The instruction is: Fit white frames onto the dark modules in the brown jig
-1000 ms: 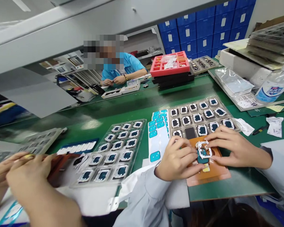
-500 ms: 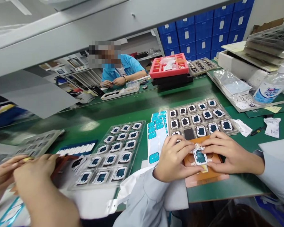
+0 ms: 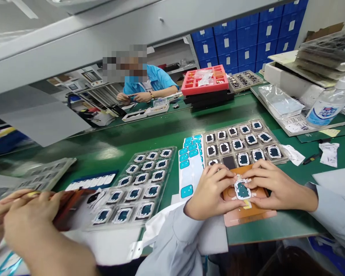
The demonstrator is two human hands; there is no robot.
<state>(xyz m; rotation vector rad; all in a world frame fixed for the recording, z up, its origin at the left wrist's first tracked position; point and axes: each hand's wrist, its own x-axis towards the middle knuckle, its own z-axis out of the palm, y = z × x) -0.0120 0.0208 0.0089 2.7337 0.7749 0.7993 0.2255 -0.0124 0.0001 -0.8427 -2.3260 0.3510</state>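
Observation:
A small white-framed part with a dark teal film (image 3: pixel 242 190) is held between my two hands, just over an orange fixture plate (image 3: pixel 232 219). From the left, my left hand (image 3: pixel 214 189) closes its fingers and thumb on the part's edge. My right hand (image 3: pixel 274 186) grips the opposite edge, thumb below and fingers above. A yellowish tab (image 3: pixel 247 204) sticks out under the part. Behind my hands lies a clear tray (image 3: pixel 281 158) of similar framed parts, one pocket showing only dark lining. Teal sticker sheets (image 3: pixel 189 174) lie beside it on the left.
Another clear tray of parts (image 3: pixel 143 188) lies to the left, near a co-worker's hands (image 3: pixel 31 218). Across the bench (image 3: pixel 126 134) sits a person in a blue shirt (image 3: pixel 161 80). A red tray (image 3: pixel 205 86), a pump bottle (image 3: pixel 329 105) and a marker (image 3: pixel 311 159) stand or lie farther off.
My hands stay almost in place around the framed part. The co-worker's hands on the left have shifted slightly left, and the person across has raised their hands a little.

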